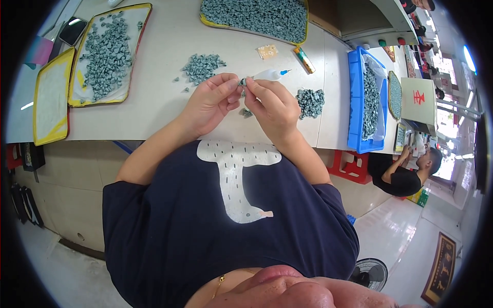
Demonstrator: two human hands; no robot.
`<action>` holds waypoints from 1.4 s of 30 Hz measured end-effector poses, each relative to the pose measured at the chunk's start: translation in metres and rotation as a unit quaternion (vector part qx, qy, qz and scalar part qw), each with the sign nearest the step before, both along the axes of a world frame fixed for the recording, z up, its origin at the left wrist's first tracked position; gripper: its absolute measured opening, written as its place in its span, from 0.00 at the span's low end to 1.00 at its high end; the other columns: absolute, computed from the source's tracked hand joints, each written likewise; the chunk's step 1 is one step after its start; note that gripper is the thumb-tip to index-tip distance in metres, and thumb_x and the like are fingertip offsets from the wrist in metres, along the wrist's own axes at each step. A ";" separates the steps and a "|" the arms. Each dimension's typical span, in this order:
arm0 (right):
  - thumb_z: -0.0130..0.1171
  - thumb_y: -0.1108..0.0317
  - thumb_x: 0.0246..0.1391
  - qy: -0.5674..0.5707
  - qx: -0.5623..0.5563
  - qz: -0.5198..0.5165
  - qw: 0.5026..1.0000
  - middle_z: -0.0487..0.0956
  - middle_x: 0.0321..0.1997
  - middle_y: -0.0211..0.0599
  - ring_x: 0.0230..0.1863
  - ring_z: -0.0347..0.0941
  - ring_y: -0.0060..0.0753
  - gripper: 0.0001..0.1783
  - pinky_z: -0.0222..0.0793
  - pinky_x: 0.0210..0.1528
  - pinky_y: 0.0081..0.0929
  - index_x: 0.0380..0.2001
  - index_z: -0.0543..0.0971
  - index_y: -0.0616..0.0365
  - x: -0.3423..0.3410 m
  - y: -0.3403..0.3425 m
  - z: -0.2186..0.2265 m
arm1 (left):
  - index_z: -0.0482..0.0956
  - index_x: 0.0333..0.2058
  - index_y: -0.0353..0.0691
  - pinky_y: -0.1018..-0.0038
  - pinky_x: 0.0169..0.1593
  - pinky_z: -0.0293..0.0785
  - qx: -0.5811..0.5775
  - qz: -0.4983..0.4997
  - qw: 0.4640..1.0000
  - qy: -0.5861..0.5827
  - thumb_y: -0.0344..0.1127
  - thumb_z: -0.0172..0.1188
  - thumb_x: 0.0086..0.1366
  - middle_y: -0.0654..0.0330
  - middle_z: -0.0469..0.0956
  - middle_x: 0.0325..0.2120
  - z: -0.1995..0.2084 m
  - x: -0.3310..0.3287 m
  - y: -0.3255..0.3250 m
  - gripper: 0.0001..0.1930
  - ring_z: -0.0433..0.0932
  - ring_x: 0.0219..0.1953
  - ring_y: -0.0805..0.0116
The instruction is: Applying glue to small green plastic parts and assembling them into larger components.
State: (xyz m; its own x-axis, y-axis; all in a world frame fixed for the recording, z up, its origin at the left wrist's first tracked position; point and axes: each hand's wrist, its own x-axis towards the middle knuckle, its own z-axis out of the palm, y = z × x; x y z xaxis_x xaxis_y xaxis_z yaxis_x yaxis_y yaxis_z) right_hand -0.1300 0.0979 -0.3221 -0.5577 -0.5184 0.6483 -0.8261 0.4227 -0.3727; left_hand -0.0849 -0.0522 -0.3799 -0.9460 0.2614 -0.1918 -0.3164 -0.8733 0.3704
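Observation:
In front of my chest, both hands meet over the white table (169, 82). My left hand (213, 96) pinches a small dark grey-green piece (242, 82) between thumb and forefinger. From the other side, the fingertips of my right hand (273, 105) close on the same piece; its exact shape is partly hidden. Just beyond the right fingers lies a white squeeze bottle (268, 75) with a blue tip. A loose pile of grey-green pieces (202, 69) sits beyond my left hand. A darker pile of pieces (310, 103) lies right of my right hand. A few pieces (246, 112) show beneath my hands.
Yellow-rimmed trays of similar pieces stand at left (138, 49) and far middle (257, 38). A bare yellow-rimmed tray (51, 97) and phone (73, 31) are far left. Near the bottle lies a small tube (304, 59). A blue crate (355, 102) stands right; a person (403, 174) sits beyond.

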 end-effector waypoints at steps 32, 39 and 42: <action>0.64 0.87 0.40 -0.080 -0.116 0.034 0.989 0.79 0.29 0.39 0.28 0.77 0.30 0.10 0.73 0.29 0.20 0.28 0.78 0.65 0.007 -0.003 -0.018 | 0.75 0.38 0.35 0.80 0.38 0.72 -0.316 0.184 0.920 0.144 0.26 0.58 0.63 0.64 0.77 0.33 0.018 0.012 0.005 0.05 0.75 0.34 0.77; 0.60 0.90 0.41 -0.200 -0.191 0.079 0.958 0.79 0.36 0.44 0.31 0.79 0.30 0.16 0.76 0.32 0.20 0.36 0.78 0.67 0.011 0.012 -0.019 | 0.77 0.34 0.34 0.75 0.32 0.72 -0.575 0.332 0.647 0.375 0.19 0.64 0.51 0.58 0.78 0.29 0.032 0.005 0.003 0.10 0.76 0.29 0.67; 0.61 0.89 0.41 -0.177 -0.173 0.069 0.966 0.79 0.35 0.44 0.31 0.79 0.30 0.15 0.76 0.31 0.20 0.36 0.78 0.67 0.011 0.016 -0.016 | 0.78 0.34 0.34 0.74 0.31 0.72 -0.611 0.364 0.579 0.398 0.17 0.65 0.47 0.58 0.78 0.29 0.037 0.004 0.008 0.13 0.76 0.27 0.64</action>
State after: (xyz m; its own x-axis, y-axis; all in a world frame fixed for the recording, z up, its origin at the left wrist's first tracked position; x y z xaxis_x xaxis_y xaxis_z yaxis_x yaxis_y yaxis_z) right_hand -0.1193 0.1144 -0.3377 -0.7177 -0.3895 0.5772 -0.6600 0.1165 -0.7421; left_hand -0.0807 -0.0440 -0.3434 -0.6362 -0.1334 0.7599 0.6665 0.4010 0.6284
